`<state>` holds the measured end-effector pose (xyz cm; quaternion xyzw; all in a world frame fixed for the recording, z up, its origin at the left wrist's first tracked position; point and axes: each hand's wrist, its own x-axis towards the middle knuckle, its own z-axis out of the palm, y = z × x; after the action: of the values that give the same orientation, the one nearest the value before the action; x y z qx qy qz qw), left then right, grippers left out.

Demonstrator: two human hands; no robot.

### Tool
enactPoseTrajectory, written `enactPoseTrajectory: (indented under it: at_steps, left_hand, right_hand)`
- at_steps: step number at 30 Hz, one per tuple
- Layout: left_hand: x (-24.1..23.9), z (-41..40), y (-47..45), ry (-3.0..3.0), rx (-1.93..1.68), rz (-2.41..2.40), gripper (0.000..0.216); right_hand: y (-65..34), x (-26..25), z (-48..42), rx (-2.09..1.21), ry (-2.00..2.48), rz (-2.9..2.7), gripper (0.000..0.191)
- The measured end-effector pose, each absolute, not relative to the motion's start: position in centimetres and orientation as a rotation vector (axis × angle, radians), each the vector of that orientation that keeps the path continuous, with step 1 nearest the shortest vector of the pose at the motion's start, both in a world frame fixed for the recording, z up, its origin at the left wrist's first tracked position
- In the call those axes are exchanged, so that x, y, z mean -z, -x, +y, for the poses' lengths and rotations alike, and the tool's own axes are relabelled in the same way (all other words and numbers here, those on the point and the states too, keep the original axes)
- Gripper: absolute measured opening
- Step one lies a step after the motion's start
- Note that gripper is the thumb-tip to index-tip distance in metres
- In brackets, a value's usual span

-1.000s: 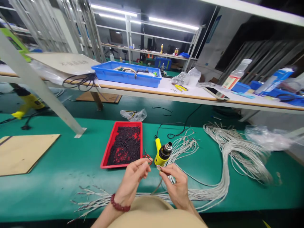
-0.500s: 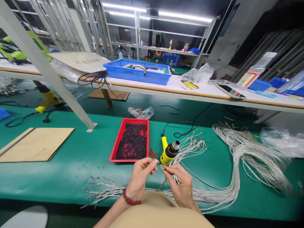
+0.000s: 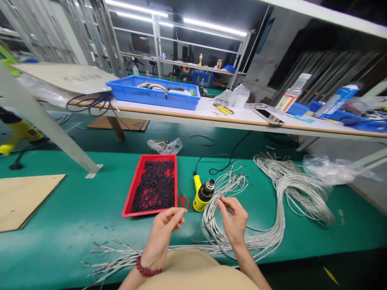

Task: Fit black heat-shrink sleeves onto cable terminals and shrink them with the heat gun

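My right hand (image 3: 233, 217) pinches the end of a thin cable (image 3: 207, 224), which hangs down in a loop toward the bundle. To the left of it, my left hand (image 3: 165, 228) has thumb and forefinger pressed together; whatever is in that pinch is too small to make out. Between and beyond the hands stands a yellow and black heat gun (image 3: 203, 196), its metal nozzle up. A bundle of white cables (image 3: 279, 201) runs behind the right wrist and across the bench. Beside the left hand lies a red tray (image 3: 128, 205) of short black tube pieces (image 3: 154, 187).
Red-handled scissors (image 3: 183, 201) lie between tray and heat gun. A slanted white post (image 3: 60, 129) stands at left near a wooden board (image 3: 27, 197). Across the back, a raised shelf (image 3: 169, 114) carries a blue bin (image 3: 154, 96), yellow-handled pliers (image 3: 223, 109), a phone (image 3: 269, 117) and a bottle (image 3: 294, 94).
My hands have moved apart, the right one up and away with the cable end, the left one leftward. The view has turned to the right.
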<state>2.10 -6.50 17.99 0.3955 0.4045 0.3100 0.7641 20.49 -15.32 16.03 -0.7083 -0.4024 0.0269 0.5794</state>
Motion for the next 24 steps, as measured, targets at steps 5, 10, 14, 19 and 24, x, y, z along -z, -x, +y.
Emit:
enactPoseTrajectory:
  at_steps: [5,10,14,19,24]
  left_hand:
    - [-17.4,-6.4,-2.0,-0.860,-0.689,0.922,0.032]
    - [-17.3,-6.6,-2.1,-0.852,-0.718,0.935,0.031]
    - [-17.0,-6.5,-2.0,-0.855,-0.713,0.931,0.031]
    - [-16.6,-6.4,-1.9,-0.844,-0.719,0.919,0.031]
    - [-16.5,-6.3,-1.9,-0.841,-0.715,0.915,0.031]
  right_hand:
    - [-22.7,-15.3,-14.6,0.154,1.752,-0.966,0.020]
    - [-22.4,-15.4,-14.0,0.163,1.796,-1.051,0.018]
    - [-22.6,-15.2,-13.7,0.161,1.827,-1.082,0.017]
    - [-23.1,-15.0,-13.3,0.169,1.837,-1.094,0.014]
    - [-23.2,-15.0,-13.2,0.179,1.842,-1.093,0.013]
